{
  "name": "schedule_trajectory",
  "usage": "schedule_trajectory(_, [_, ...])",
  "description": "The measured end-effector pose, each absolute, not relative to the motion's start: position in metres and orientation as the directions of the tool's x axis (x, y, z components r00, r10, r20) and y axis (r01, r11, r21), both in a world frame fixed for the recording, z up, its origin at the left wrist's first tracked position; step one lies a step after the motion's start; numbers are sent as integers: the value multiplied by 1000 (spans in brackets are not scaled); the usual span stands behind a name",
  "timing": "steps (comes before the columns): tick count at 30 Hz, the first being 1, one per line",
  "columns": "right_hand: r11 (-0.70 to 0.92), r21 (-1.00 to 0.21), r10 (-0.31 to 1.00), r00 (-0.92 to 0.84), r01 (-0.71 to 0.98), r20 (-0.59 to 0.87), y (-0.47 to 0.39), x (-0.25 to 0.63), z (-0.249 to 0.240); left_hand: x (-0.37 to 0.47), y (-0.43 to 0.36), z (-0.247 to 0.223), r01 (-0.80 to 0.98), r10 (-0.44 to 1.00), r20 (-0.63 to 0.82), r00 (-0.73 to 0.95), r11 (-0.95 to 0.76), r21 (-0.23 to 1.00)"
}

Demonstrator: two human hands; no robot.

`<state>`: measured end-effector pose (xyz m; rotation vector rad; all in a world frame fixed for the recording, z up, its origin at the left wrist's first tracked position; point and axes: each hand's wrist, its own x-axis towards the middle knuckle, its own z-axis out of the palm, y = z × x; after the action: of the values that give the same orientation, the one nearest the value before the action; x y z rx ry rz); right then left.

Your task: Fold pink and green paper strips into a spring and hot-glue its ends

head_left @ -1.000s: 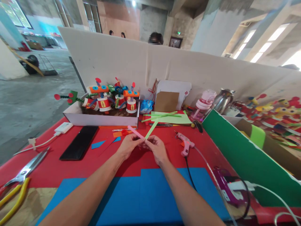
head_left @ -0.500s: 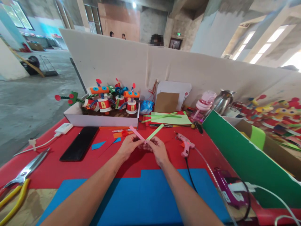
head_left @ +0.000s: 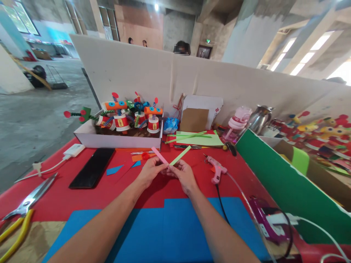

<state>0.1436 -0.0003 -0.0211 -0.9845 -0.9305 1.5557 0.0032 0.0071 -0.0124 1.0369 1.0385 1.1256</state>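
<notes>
A pink paper strip and a light green paper strip meet at their lower ends in a V above the red table cover. My left hand is closed, pinching at the joint beside the pink strip. From the other side my right hand pinches the same joint, close to the green strip, its fingers partly curled beneath. Thumbs and fingertips cover the spot where the strips overlap. Right of my hands lies a pink hot glue gun. Blue paper scraps lie to the left.
At left are a black phone and large yellow-handled scissors. A white box of paper-cup figures stands at the back. Blue sheets lie in front; a green-sided box and purple power strip are on the right.
Almost nothing differs. Both hands keep their pinch on the joined strips, and the view has shifted very slightly.
</notes>
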Motion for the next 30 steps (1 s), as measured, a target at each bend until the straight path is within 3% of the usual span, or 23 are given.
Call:
schedule_trajectory(8, [-226,-914,966,-198,-338,-165,-1,144,-20,3,8,-13,-90,990,-67,121,78,993])
schedule_trajectory(15, [-169,-898,985,-49,-406,-163,1,141,-22,4,8,-11,-111,982,-61,181,82,990])
schedule_trajectory(23, [-204,-879,976,-157,-432,-149,-1,141,-16,2,8,-11,-54,986,-70,148,79,995])
schedule_trajectory(30, [-104,-955,991,-110,-278,-75,1,142,-19,4,7,-12,-216,976,-64,210,110,970])
